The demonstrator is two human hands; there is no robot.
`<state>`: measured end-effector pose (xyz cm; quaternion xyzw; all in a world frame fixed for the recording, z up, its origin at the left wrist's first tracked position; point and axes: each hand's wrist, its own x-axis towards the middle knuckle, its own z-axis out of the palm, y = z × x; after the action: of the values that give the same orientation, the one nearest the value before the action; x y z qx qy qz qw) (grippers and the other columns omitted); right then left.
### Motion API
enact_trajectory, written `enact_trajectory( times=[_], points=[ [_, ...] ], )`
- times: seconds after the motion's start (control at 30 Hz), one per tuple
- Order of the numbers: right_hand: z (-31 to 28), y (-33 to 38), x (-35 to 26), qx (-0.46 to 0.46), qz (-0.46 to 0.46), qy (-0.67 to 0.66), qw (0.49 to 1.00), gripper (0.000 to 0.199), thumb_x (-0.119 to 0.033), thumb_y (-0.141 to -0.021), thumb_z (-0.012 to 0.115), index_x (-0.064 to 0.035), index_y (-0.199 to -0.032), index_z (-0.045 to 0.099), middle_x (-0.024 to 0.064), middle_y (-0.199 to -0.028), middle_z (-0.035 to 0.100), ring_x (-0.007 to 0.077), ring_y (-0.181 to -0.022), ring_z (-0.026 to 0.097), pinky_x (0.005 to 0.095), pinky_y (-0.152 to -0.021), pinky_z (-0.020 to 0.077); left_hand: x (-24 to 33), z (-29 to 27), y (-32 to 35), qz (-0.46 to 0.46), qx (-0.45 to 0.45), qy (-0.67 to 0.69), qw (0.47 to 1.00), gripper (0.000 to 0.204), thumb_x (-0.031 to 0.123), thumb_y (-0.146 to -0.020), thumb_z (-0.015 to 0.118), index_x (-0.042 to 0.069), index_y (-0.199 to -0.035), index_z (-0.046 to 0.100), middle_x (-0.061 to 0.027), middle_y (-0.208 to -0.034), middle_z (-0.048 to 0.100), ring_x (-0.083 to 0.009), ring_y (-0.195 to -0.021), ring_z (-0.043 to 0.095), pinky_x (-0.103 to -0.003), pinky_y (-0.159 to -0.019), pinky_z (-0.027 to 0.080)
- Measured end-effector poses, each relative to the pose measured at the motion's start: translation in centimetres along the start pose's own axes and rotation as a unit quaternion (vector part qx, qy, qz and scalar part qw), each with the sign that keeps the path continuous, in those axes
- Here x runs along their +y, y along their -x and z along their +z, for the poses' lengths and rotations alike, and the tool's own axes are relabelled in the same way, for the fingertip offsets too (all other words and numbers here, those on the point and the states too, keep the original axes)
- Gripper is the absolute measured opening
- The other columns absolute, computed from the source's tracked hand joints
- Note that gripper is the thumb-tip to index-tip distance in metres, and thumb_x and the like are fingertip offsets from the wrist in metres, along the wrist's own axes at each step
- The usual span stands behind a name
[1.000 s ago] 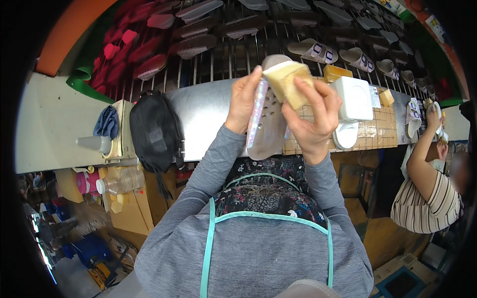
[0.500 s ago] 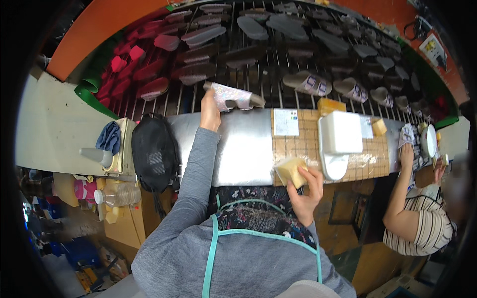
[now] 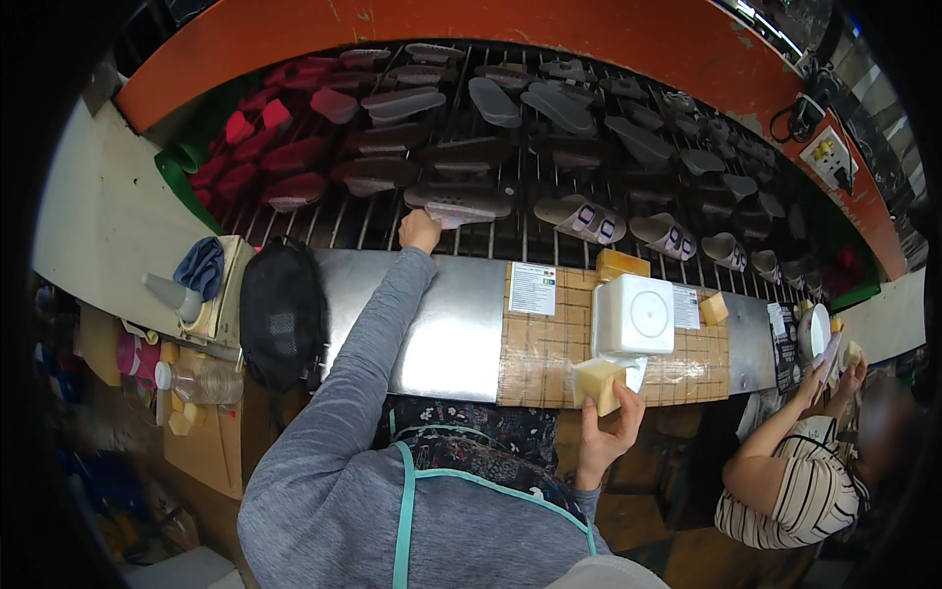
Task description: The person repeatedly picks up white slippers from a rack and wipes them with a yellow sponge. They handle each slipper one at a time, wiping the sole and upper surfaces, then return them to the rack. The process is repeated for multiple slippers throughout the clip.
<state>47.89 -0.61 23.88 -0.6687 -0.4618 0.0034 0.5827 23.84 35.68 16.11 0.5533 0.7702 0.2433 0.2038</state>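
Note:
My left hand [image 3: 420, 232], its fingers closed, reaches to the near edge of the bar rack. It grips one end of a slipper [image 3: 461, 209] with a pale, shiny strap, which lies sole-side along the bars. My right hand [image 3: 610, 432] pinches a yellow sponge block [image 3: 596, 381] between thumb and fingers. The sponge is at the front edge of the bench, over the near end of a white dish [image 3: 634, 377]. Behind it on that dish stands a white plastic tub [image 3: 636, 314].
Rows of soles and slippers [image 3: 579, 218] lie across the rack under an orange frame [image 3: 510, 25]. A black bag [image 3: 283, 312] lies left on the metal bench [image 3: 446, 339]. Tan sponges [image 3: 621, 265] rest near the tub. At right, a co-worker in a striped shirt [image 3: 814, 491] handles small pieces.
My left hand has lowered the slipper from above the bench edge onto the rack bars. My right hand has brought the sponge to the white dish. The head view has shifted.

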Motion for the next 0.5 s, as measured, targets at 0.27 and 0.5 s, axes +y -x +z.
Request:
enact_trajectory(
  times=[0.27, 0.5],
  points=[
    [-2.9, -0.1, 3.4, 0.085, -0.006, 0.059, 0.995, 0.042, 0.004, -0.068, 0.074, -0.0024, -0.108, 0.063, 0.0128, -0.104, 0.058, 0.0291, -0.098, 0.057, 0.0387, -0.089, 0.0459, 5.1, -1.7, 3.7, 0.236, 0.050, -0.063, 0.968, 0.024, 0.025, -0.080, 0.070, 0.003, -0.088, 0.073, -0.0189, -0.093, 0.070, -0.0371, -0.087, 0.068, -0.048, -0.076, 0.054],
    [-5.1, 0.3, 4.4, 0.121, 0.002, 0.126, 0.985, 0.040, 0.003, -0.068, 0.073, -0.0036, -0.105, 0.061, 0.0138, -0.104, 0.057, 0.0312, -0.096, 0.058, 0.0395, -0.086, 0.0470, 18.5, 8.5, 4.0, 0.262, -0.166, -0.142, 0.940, 0.074, 0.063, -0.072, 0.069, 0.008, -0.121, 0.064, -0.0156, -0.136, 0.054, -0.0350, -0.130, 0.045, -0.052, -0.106, 0.032]
  ],
)
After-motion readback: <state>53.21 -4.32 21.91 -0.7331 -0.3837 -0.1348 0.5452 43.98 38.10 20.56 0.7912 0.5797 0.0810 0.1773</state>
